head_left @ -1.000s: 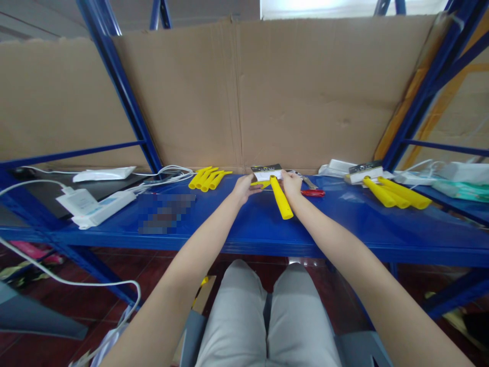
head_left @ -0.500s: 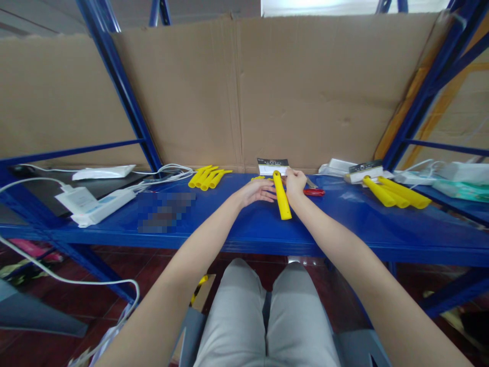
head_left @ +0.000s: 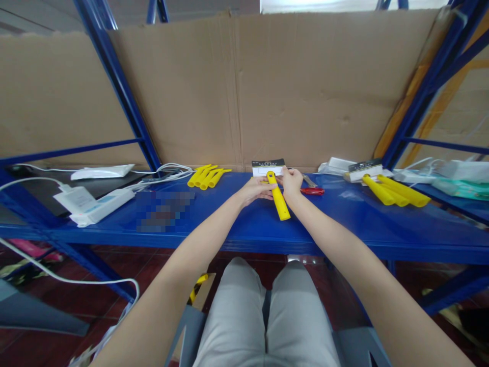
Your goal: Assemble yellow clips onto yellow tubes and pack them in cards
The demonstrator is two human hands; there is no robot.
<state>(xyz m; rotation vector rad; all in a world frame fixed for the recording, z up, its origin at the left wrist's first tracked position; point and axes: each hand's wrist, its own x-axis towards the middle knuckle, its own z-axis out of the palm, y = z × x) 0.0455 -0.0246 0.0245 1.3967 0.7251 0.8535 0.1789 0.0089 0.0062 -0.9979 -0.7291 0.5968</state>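
A yellow tapered plastic handle point(head_left: 281, 205) with a hole at its narrow end is held just above the blue table, its wide end towards me. Behind that narrow end stands a black-and-white card point(head_left: 268, 164). My left hand point(head_left: 254, 191) is closed, its fingertips on the handle's left side near the top. My right hand point(head_left: 292, 180) is closed in a pinch at the card's lower right corner, beside the handle; its fingertips are partly hidden. A red-handled tool point(head_left: 312, 191) lies just right of my right hand.
Several yellow handles point(head_left: 208, 177) lie left of my hands. More yellow handles point(head_left: 395, 192) with a black-and-white card point(head_left: 364, 169) lie at the right. A white power strip point(head_left: 101, 206) with cables is on the left. Cardboard point(head_left: 305, 92) walls the back of the blue table point(head_left: 344, 224).
My left fingers, spread beside the handle before, have come onto it. The handle and card have shifted slightly left, the handle tilting a little more.
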